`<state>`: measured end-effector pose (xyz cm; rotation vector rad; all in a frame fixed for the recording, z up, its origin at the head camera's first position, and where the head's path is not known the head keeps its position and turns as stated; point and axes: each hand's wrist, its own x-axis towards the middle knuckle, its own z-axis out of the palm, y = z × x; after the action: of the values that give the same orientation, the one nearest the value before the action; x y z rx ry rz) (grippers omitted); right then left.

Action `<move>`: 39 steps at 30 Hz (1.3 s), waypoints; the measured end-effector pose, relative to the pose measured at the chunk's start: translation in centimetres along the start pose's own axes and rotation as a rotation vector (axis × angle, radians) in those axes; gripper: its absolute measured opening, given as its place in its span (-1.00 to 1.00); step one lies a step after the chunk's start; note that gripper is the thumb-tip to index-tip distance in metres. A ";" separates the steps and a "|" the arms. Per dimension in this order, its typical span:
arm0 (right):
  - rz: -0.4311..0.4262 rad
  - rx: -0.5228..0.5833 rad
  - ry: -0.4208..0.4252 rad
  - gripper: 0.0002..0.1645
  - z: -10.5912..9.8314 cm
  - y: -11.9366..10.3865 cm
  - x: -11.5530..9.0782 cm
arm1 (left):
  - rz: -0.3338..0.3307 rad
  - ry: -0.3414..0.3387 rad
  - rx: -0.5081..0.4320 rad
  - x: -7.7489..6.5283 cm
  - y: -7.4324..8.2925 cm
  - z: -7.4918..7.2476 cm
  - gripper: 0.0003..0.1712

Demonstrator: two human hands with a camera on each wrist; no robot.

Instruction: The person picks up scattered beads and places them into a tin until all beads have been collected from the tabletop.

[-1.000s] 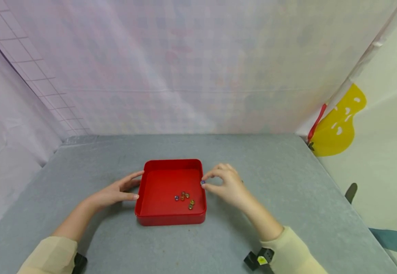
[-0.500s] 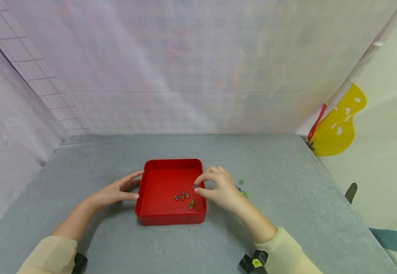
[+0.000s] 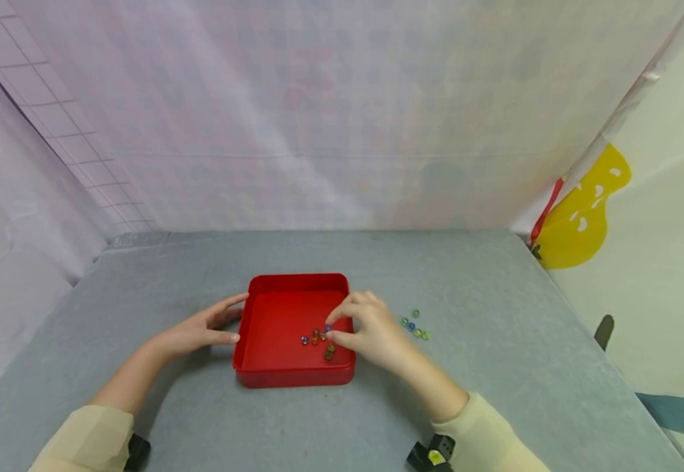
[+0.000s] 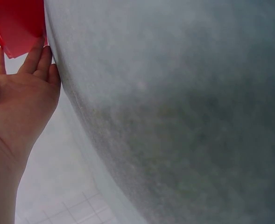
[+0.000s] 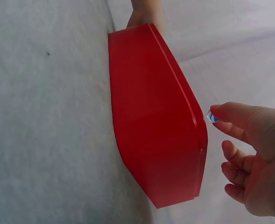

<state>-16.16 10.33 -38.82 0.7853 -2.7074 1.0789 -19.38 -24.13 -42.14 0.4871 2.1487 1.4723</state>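
A red square tray (image 3: 271, 379) rests on the grey table. My left hand (image 3: 206, 330) lies against its left wall, fingers and thumb spread along the side; in the left wrist view the fingers (image 4: 34, 58) of that hand touch the red wall. Over the tray's right part, my right hand (image 3: 371, 331) pinches a blue marble (image 5: 212, 116) between thumb and forefinger, above the rim in the right wrist view. Several marbles (image 3: 315, 341) in amber and other colours lie on the tray floor, partly behind the right fingertips. The right hand's other fingers are loosely curled.
Several loose green and blue marbles (image 3: 418, 333) lie on the table (image 3: 477, 314) to the right of the tray. A pale curtain (image 3: 318, 131) hangs behind the table, and a printed sheet (image 3: 660, 275) borders the right side.
My right hand has moved left from the tray's right rim to over its inside, still pinching the blue marble. The marbles on the table have come into view. The left hand stays put.
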 end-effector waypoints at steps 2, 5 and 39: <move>-0.005 0.001 -0.007 -0.83 0.2 -0.1 0.0 | -0.001 -0.001 -0.001 0.0 0.0 0.0 -0.09; -0.024 0.006 -0.016 -0.84 0.4 -0.1 0.0 | -0.001 -0.002 -0.003 0.0 0.0 0.0 -0.09; -0.106 -0.045 -0.058 -0.85 2.4 -0.2 0.3 | 0.022 -0.003 0.008 0.0 -0.1 0.0 -0.11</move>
<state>-16.14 8.49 -40.40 0.9556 -2.6919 0.9832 -19.39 -24.21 -42.20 0.5165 2.1540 1.4746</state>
